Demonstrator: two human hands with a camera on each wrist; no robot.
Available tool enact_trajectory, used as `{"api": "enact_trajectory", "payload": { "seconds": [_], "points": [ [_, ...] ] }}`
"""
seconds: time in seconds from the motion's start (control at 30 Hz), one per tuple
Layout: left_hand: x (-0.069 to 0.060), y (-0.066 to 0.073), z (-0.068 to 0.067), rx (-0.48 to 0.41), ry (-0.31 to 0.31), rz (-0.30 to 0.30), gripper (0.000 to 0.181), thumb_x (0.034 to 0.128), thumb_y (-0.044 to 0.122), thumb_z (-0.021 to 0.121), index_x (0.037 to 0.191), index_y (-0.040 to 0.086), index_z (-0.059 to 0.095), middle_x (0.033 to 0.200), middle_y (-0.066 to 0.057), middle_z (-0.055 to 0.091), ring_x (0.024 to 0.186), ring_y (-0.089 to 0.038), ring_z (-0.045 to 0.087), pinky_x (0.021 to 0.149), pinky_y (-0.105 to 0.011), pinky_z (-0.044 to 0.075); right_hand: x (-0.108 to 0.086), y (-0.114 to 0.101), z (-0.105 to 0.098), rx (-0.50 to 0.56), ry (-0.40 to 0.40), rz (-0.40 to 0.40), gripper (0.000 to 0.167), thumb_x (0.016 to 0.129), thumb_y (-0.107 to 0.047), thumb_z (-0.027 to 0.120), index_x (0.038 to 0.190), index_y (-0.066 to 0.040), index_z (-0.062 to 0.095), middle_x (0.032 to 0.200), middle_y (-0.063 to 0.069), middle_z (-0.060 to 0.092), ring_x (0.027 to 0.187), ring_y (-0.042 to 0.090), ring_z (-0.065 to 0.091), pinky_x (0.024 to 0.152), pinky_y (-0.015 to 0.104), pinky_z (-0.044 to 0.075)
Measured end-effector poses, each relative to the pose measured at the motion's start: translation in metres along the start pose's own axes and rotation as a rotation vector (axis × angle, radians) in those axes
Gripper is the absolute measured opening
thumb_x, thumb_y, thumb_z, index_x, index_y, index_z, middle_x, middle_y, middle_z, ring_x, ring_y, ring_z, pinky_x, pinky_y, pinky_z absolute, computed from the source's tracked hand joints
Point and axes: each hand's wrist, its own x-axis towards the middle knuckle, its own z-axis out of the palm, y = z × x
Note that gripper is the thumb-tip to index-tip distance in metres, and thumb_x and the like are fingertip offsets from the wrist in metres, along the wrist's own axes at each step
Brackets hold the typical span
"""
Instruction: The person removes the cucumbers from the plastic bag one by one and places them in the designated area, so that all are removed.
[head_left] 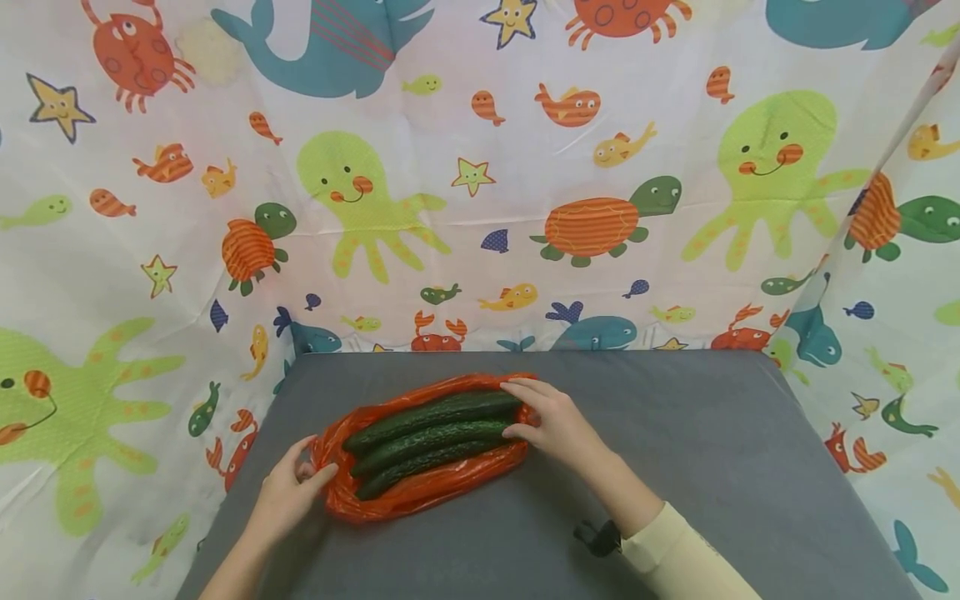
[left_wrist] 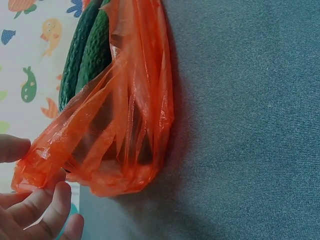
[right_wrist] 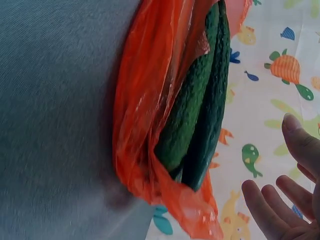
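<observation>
Several dark green cucumbers (head_left: 435,433) lie side by side in an open red plastic bag (head_left: 420,497) on the grey table. At the bag's left end, the left hand (head_left: 288,492) pinches the plastic rim; the left wrist view shows this hand (left_wrist: 37,210) with thumb and fingers on the bunched film (left_wrist: 45,160). Over the right end is the right hand (head_left: 558,425), its fingers parted. In the right wrist view that hand (right_wrist: 290,195) is relaxed and apart from the bag (right_wrist: 145,100), beside the cucumbers (right_wrist: 190,110).
The grey table (head_left: 675,467) extends around the bag. A curtain (head_left: 480,233) printed with sea animals stands behind it and at both sides. A small black object (head_left: 597,537) is at the right wrist, by the light sleeve (head_left: 675,554).
</observation>
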Motion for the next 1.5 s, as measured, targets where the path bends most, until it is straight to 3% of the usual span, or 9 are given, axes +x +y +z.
{"api": "enact_trajectory", "payload": {
  "seconds": [0.1,0.23,0.37,0.77,0.93,1.03,1.17,1.27,1.5],
  "points": [
    [-0.001,0.001,-0.001,0.005,0.005,0.001,0.075,0.0967,0.044,0.067,0.153,0.007,0.034,0.077,-0.002,0.054,0.069,-0.017,0.048,0.062,-0.032,0.04,0.007,-0.003,0.008,0.072,-0.031,0.032,0.067,0.082,-0.023,0.085,0.143,-0.015,0.059,0.145,0.011,0.057,0.106,0.027,0.069,0.086,0.043,0.057],
    [-0.002,0.003,-0.001,0.013,0.012,0.003,0.075,0.0968,0.043,0.067,0.153,0.007,0.034,0.078,-0.003,0.054,0.069,-0.017,0.048,0.062,-0.033,0.039,0.014,-0.007,0.02,0.162,-0.075,0.075,0.066,0.085,-0.02,0.082,0.146,-0.016,0.056,0.149,0.008,0.053,0.083,0.018,0.074,0.076,0.03,0.059],
    [-0.003,0.003,-0.001,0.019,0.012,0.003,0.075,0.0967,0.044,0.067,0.154,0.007,0.034,0.078,-0.003,0.055,0.07,-0.018,0.048,0.062,-0.033,0.039,0.02,-0.011,0.031,0.175,-0.105,0.093,0.066,0.086,-0.02,0.081,0.147,-0.017,0.055,0.151,0.007,0.051,0.086,0.017,0.074,0.075,0.023,0.057],
    [-0.001,-0.003,0.002,-0.007,0.001,0.005,0.077,0.0963,0.047,0.066,0.154,0.009,0.033,0.074,0.0,0.044,0.064,-0.015,0.042,0.06,-0.032,0.037,0.037,-0.01,0.058,0.256,-0.13,0.141,0.067,0.086,-0.017,0.08,0.148,-0.017,0.053,0.159,0.006,0.041,0.099,0.028,0.072,0.075,0.023,0.056],
    [0.0,-0.002,0.003,-0.012,-0.007,0.0,0.076,0.0969,0.046,0.066,0.154,0.009,0.033,0.074,0.0,0.044,0.064,-0.015,0.042,0.06,-0.032,0.037,0.044,-0.007,0.069,0.251,-0.126,0.174,0.066,0.087,-0.016,0.08,0.148,-0.017,0.053,0.159,0.004,0.041,0.092,0.024,0.072,0.072,0.022,0.055],
    [0.0,-0.002,0.003,-0.011,-0.013,-0.005,0.076,0.097,0.046,0.066,0.155,0.01,0.033,0.073,0.0,0.043,0.064,-0.016,0.042,0.061,-0.033,0.037,0.048,-0.006,0.075,0.244,-0.133,0.18,0.066,0.087,-0.017,0.08,0.147,-0.017,0.054,0.158,0.004,0.042,0.086,0.024,0.072,0.066,0.027,0.055],
    [-0.001,-0.003,0.003,-0.005,-0.013,-0.009,0.076,0.0971,0.047,0.065,0.155,0.01,0.032,0.074,-0.001,0.045,0.065,-0.016,0.043,0.061,-0.033,0.037,0.051,-0.005,0.084,0.207,-0.137,0.184,0.064,0.087,-0.021,0.08,0.146,-0.018,0.056,0.157,0.004,0.045,0.119,0.029,0.064,0.087,0.042,0.056],
    [-0.001,-0.003,0.002,-0.005,-0.013,-0.011,0.076,0.097,0.047,0.065,0.155,0.01,0.033,0.075,-0.001,0.046,0.066,-0.016,0.043,0.062,-0.033,0.037,0.051,-0.005,0.088,0.172,-0.146,0.199,0.062,0.088,-0.023,0.08,0.145,-0.019,0.057,0.155,0.003,0.047,0.141,0.031,0.045,0.105,0.049,0.047],
    [-0.003,-0.002,0.002,-0.005,-0.016,-0.019,0.076,0.097,0.047,0.065,0.154,0.009,0.033,0.074,-0.001,0.045,0.064,-0.016,0.043,0.06,-0.032,0.037,0.051,-0.006,0.095,0.094,-0.153,0.274,0.061,0.086,-0.027,0.082,0.143,-0.02,0.059,0.151,0.003,0.053,0.14,0.03,0.046,0.106,0.05,0.045]
  ]
}}
